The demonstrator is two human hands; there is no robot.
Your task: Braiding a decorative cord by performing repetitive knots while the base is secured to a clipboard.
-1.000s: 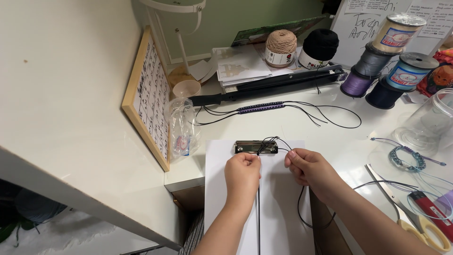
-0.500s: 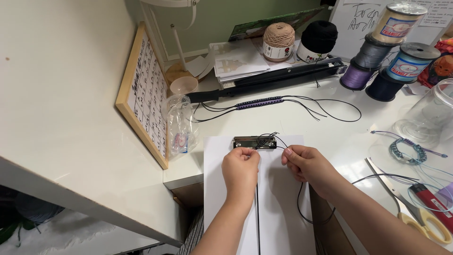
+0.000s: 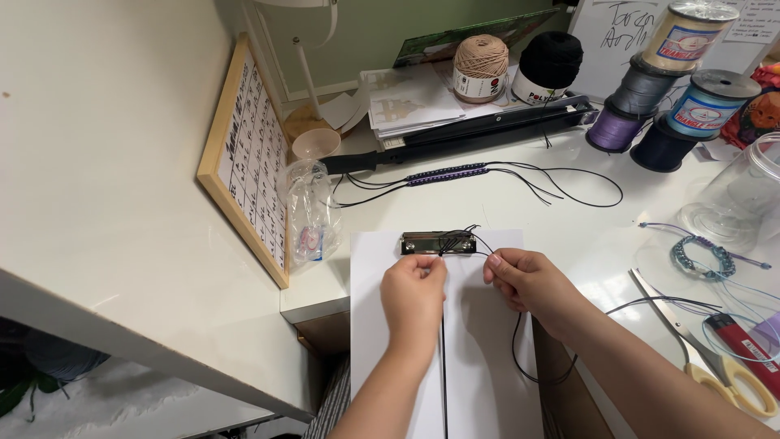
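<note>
A white clipboard [image 3: 487,358] lies on the desk in front of me, its metal clip [image 3: 437,242] holding black cords [image 3: 444,349] that run down the board. My left hand [image 3: 413,294] pinches the cords just below the clip. My right hand [image 3: 524,280] pinches a black strand at the clip's right side, and that strand loops down off the board's right edge. Both hands are closed on cord.
A finished purple beaded bracelet [image 3: 447,173] lies beyond the board. Thread spools [image 3: 686,49] and yarn balls [image 3: 479,61] stand at the back. A clear jar [image 3: 743,195], a bead bracelet [image 3: 699,254], scissors [image 3: 715,358] and a red lighter [image 3: 743,349] sit right. A framed chart [image 3: 248,154] leans left.
The view has shifted slightly. Both hands stay at the clip, still pinching the cords, with only small finger movements.
</note>
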